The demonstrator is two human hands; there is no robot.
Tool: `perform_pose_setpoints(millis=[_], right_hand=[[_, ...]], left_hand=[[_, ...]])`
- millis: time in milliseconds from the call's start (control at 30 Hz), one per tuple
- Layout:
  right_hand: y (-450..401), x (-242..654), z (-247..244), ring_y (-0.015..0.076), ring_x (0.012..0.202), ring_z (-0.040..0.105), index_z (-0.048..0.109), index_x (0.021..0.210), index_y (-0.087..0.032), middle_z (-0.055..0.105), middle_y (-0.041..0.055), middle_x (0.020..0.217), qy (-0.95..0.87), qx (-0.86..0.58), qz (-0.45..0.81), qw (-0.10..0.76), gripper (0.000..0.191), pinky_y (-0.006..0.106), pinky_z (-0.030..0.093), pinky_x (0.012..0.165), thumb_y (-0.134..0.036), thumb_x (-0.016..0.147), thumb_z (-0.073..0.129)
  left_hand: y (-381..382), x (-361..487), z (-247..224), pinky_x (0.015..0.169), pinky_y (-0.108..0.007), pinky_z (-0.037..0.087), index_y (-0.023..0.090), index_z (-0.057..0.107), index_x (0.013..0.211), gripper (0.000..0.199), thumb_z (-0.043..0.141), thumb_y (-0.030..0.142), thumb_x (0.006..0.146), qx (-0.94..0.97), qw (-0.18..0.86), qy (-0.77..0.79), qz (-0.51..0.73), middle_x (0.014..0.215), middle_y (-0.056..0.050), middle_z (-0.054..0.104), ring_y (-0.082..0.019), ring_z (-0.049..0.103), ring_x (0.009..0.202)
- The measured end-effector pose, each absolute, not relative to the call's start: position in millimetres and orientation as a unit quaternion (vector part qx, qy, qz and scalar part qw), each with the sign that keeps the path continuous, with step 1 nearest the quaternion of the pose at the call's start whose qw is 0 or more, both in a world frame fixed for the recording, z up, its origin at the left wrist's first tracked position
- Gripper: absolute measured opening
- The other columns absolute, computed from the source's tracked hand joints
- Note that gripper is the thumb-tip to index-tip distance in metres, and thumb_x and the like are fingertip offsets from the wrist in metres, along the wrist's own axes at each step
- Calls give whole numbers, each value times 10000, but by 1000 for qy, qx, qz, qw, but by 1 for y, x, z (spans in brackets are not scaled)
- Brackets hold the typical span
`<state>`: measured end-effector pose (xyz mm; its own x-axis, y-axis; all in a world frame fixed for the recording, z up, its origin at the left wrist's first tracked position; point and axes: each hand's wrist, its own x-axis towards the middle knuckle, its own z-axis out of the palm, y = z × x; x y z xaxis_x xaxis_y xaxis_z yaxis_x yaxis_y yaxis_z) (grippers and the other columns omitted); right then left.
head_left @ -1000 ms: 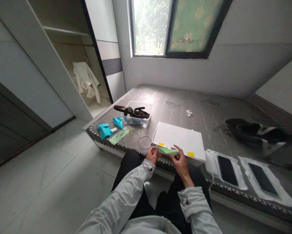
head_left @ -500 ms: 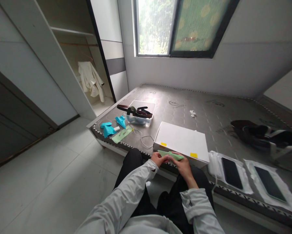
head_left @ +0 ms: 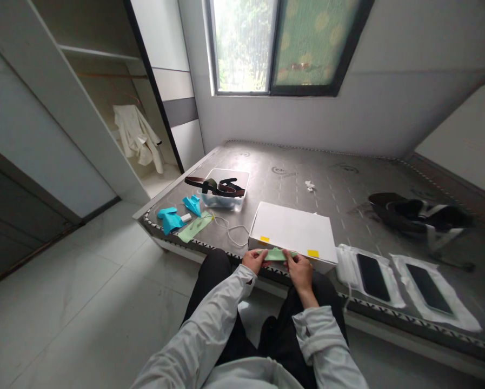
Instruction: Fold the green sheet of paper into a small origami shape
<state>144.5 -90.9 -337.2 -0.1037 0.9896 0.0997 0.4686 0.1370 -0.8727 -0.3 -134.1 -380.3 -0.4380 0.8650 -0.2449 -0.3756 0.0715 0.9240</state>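
Observation:
A folded piece of light green paper [head_left: 275,254] is held level between my two hands, just in front of the white box [head_left: 293,229]. My left hand [head_left: 254,261] pinches its left end between thumb and fingers. At the other end, my right hand [head_left: 300,270] grips the paper the same way. Yellow tabs [head_left: 313,253] stick to the box's front edge. Left of the box, a flat green sheet [head_left: 194,227] lies near the bed's edge with small dark marks or items on it, too small to make out.
Folded blue paper pieces [head_left: 171,220] lie beside a clear plastic bin [head_left: 226,201] holding belts [head_left: 221,187]. A white cable [head_left: 236,233] runs to the box. On the right are two dark phone-like slabs [head_left: 374,277] on white wrapping and a black cap-like item [head_left: 420,216].
The green paper has gone from angled to level, its broad side now facing me. My hands have moved apart to its two ends. The whole view has shifted slightly.

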Motion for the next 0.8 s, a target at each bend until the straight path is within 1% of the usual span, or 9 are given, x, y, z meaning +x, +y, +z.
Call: perform_pose_setpoints(millis=[67,133,233,300,500,600,667,733,800], right_hand=[[-89,145,-337,214,433,587,641,541,-215,643,71,456,-651,-566,345,369,658,314,425,508,-802,745,423],[-88,145,-336,225,458,599,643,539,-216,644,80,456,-647,-571,341,372,682,318,430,523,-806,759,381],[-89,146,-335,244,587,645,730,691,-185,710,83,589,-643,-568,329,394,645,315,451,586,-772,746,468],[-89,147,-335,249,646,660,756,797,-173,738,79,683,-633,-563,329,416,604,314,466,621,-734,722,547],[-87,147,-338,249,627,689,735,928,-160,745,92,723,-578,-532,420,454,559,345,528,652,-659,784,528],[-86,147,-341,254,674,703,729,913,-174,756,101,821,-575,-522,427,464,509,360,548,683,-635,761,578],[-85,148,-343,262,699,706,729,898,-177,756,99,821,-569,-518,431,472,474,368,554,700,-610,733,626],[-84,150,-345,267,711,709,722,902,-171,753,102,804,-555,-519,433,485,464,377,559,709,-593,728,640],[-81,153,-346,264,712,712,706,930,-156,753,117,832,-534,-524,430,505,483,382,565,710,-593,748,612]], left_hand=[[-133,-2,-381,539,-309,587,142,730,743,458,792,563,574,216,477,556,645,670,-50,728,-172,666,530],[-132,-5,-383,504,-279,568,141,734,742,440,812,534,560,215,465,564,648,617,-37,711,-157,649,495],[-132,-14,-385,464,-227,527,136,741,726,423,853,480,507,214,436,577,657,541,-14,676,-132,617,463],[-132,-19,-386,460,-216,515,138,746,731,428,856,479,497,212,414,584,665,544,-12,677,-125,611,466],[-138,-19,-382,572,-252,566,162,769,847,466,757,571,622,247,364,586,681,720,-47,742,-159,671,590],[-140,-16,-381,650,-286,593,172,770,901,472,711,587,683,303,351,575,674,789,-61,755,-190,701,655],[-139,-14,-381,689,-298,603,179,760,942,484,696,594,701,320,358,566,670,843,-65,759,-200,715,696],[-137,-13,-383,673,-292,605,174,737,990,525,681,612,705,316,366,563,670,903,-79,757,-196,721,695],[-136,-12,-386,585,-263,591,159,705,1035,575,657,634,713,303,377,571,663,932,-97,752,-176,713,628]])
